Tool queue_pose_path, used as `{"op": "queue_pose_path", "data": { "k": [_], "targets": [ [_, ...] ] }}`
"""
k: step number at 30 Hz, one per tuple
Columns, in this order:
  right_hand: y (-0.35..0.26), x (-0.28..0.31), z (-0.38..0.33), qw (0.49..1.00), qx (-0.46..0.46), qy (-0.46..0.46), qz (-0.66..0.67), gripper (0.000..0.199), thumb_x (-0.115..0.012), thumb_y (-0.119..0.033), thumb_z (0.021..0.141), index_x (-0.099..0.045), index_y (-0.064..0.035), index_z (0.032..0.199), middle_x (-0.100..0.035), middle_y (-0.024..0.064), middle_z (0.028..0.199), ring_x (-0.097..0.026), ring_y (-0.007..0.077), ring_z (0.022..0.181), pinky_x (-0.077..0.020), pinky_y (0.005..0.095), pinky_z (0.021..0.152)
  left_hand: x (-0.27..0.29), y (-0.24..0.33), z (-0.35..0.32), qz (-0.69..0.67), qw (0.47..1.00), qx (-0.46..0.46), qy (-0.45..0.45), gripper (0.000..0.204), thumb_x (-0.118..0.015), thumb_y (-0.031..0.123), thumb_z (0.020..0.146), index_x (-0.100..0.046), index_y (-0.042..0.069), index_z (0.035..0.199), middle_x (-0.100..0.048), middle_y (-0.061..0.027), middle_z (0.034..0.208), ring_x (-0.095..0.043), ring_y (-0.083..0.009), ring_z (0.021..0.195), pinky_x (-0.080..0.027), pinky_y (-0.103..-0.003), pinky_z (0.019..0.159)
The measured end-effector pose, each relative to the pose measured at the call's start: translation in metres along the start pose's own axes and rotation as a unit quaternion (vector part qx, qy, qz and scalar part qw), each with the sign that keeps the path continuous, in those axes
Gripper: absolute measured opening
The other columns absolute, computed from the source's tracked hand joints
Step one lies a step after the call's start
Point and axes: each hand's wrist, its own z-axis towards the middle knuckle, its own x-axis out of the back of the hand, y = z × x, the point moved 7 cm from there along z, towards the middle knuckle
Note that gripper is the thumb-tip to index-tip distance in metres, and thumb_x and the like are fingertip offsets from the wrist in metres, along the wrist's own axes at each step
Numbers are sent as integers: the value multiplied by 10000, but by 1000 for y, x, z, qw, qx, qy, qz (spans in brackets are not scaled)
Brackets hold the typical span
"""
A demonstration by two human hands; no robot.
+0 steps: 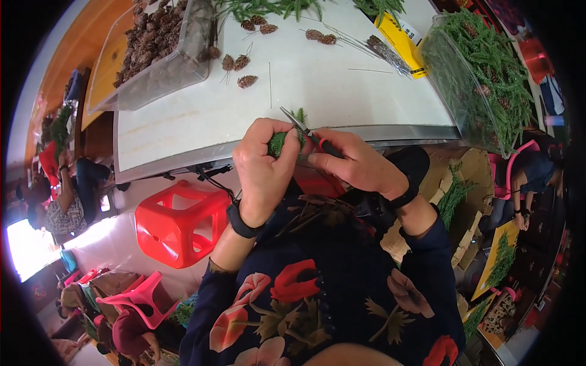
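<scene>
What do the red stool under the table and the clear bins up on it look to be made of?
The red stool looks like glossy moulded plastic: one even colour, rounded cut-outs. The clear bins seem thin transparent plastic, since cones and green sprigs show through their slightly cloudy walls.

Green sprig (pixel 279 144), white surface (pixel 317 85), brown cones (pixel 246 80) scattered on it. The stool (pixel 178 224) is bright red, and the sleeves (pixel 427 268) are dark navy with red and pink flowers. Pliers (pixel 321 144) have red-black handles.
</scene>
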Motion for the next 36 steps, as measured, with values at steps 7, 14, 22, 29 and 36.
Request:
{"op": "queue_pose_path", "data": {
  "k": [7, 14, 22, 29, 36],
  "targets": [
    [-2, -2, 3, 1000, -20, -3, 5, 221, -622, -199, 878, -595, 11, 945, -598, 170, 777, -553, 284, 697, -434, 360, 673, -1, 3, -1, 31, 999, -8, -19, 63, -689, 41, 787, -637, 21, 817, -626, -121, 731, -621, -257, 614, -473, -312, 574],
    [4, -3, 3, 998, -53, 17, 36, 234, -616, -195, 875, -591, 24, 955, -609, 199, 793, -572, 328, 721, -436, 382, 676, -5, -1, -1, 20, 1000, 8, -21, 64, -684, 47, 793, -638, 13, 823, -628, -120, 730, -615, -232, 613, -467, -301, 575],
    [3, -1, 0, 996, -20, 63, -62, 180, -597, -134, 881, -535, 20, 950, -547, 164, 732, -477, 225, 657, -410, 344, 638, -11, -11, 1, -49, 997, 47, -45, 63, -659, 57, 829, -645, -3, 842, -625, -70, 685, -565, -115, 601, -451, -261, 572],
    [3, 0, 0, 993, -11, 53, -102, 204, -611, -132, 870, -519, 15, 977, -556, 192, 749, -501, 296, 657, -417, 361, 645, -17, -26, 1, -143, 978, 124, -93, 75, -645, 61, 847, -644, -13, 835, -628, -10, 703, -532, -61, 629, -444, -237, 573],
    [-8, 2, 4, 989, 41, 68, -128, 198, -602, -112, 869, -502, 7, 991, -570, 208, 764, -548, 386, 684, -436, 380, 635, -22, -39, 5, -285, 921, 223, -141, 45, -631, 26, 865, -638, -18, 858, -618, 23, 764, -535, -32, 715, -426, -184, 644]
  ]
}}
